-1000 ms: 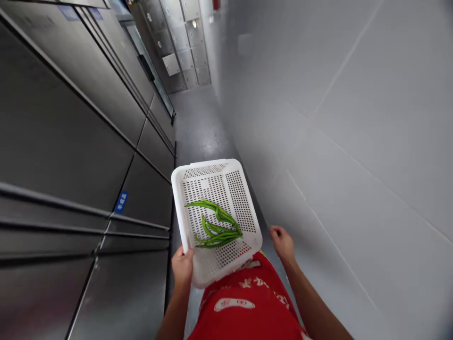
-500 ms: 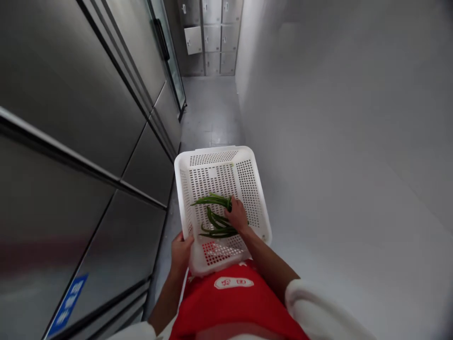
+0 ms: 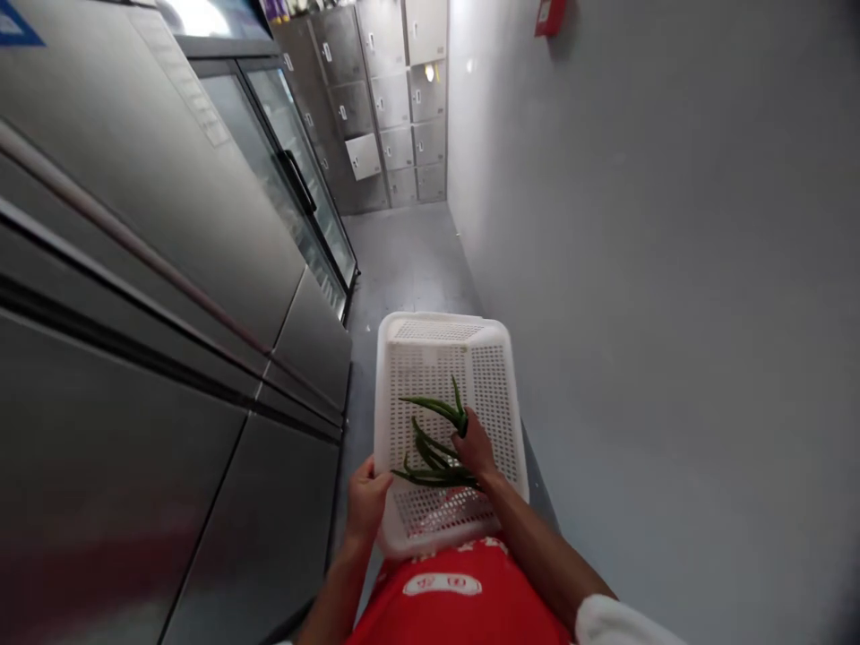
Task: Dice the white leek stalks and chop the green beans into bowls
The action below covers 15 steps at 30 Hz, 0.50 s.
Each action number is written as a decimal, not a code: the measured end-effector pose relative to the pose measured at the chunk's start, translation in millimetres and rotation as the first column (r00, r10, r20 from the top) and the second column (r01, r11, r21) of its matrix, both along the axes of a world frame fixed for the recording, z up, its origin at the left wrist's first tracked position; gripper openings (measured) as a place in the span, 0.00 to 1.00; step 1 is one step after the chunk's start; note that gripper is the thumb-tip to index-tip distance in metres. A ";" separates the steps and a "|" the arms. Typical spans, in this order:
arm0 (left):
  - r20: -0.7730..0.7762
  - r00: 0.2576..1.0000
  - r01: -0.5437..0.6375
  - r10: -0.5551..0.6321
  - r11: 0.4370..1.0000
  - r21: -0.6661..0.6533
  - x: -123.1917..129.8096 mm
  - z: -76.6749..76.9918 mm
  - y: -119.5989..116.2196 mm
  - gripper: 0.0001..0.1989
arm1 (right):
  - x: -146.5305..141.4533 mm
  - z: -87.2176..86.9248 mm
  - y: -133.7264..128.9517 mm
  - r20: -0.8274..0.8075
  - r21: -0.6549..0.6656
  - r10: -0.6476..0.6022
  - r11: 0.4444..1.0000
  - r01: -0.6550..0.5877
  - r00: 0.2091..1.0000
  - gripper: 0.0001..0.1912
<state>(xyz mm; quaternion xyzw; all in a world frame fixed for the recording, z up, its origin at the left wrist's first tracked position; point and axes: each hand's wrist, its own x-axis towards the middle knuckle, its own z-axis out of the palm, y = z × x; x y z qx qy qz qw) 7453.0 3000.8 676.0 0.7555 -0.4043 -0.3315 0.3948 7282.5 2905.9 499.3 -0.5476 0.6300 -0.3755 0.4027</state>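
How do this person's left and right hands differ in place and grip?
The left hand grips the white basket; the right hand holds some long green vegetables. The left hand is at the basket's side edge, while the right hand is over its inside. Both hands are bare.

We can read no words on the white patch point(image 3: 442, 584) of the apron point(image 3: 463, 623), perhaps two characters, or the blue label point(image 3: 19, 27) at top left.
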 end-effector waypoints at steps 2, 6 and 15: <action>0.041 0.994 -0.099 0.100 0.995 -0.017 10.7 11.9 -55.8 0.16 | 7.5 23.7 -74.6 0.006 -0.038 0.002 0.999 -0.002 1.000 0.34; -0.013 0.964 -0.267 0.267 0.964 -0.012 48.8 19.4 -150.5 0.15 | 29.9 66.8 -219.3 -0.032 -0.206 0.106 0.972 -0.111 0.994 0.35; -0.027 0.959 -0.282 0.281 0.958 -0.061 129.9 19.7 -436.2 0.15 | 18.9 83.0 -487.0 0.088 -0.254 -0.030 0.966 0.052 0.996 0.31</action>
